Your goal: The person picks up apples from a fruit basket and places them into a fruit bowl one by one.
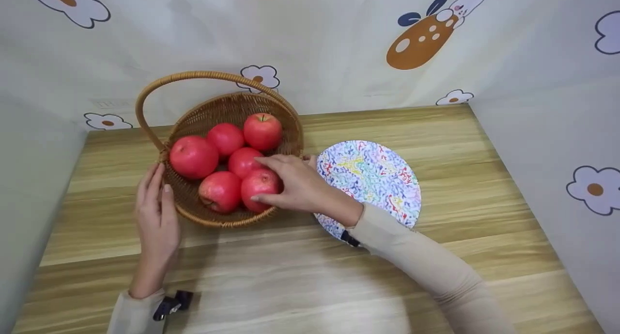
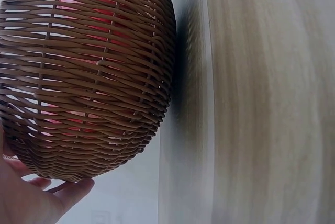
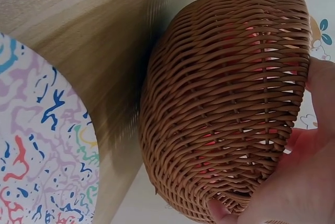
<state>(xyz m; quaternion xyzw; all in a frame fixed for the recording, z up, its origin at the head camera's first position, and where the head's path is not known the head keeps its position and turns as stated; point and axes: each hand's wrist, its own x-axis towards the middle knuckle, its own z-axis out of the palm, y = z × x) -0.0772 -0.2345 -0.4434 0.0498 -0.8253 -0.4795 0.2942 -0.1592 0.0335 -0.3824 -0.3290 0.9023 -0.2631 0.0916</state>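
A brown wicker basket point(image 1: 227, 222) with a tall arched handle holds several red apples point(image 1: 193, 157). My left hand point(image 1: 157, 217) touches the outside of its left rim, near the handle's base, with fingers nearly straight. From the right, my right hand point(image 1: 300, 183) straddles the rim and grips the basket. Its thumb and forefinger reach inside, over a front apple point(image 1: 260, 186), while other fingers lie outside against the weave. That outer contact shows in the right wrist view, at the basket's wall point(image 3: 225, 93). The palm hides part of the rim.
A round, multicoloured patterned plate or mat point(image 1: 373, 179) lies right of the basket, partly under my right forearm. The wood-grain table point(image 1: 271, 276) meets a pale cloth backdrop point(image 1: 329, 48) behind the basket, and similar walls stand at both sides.
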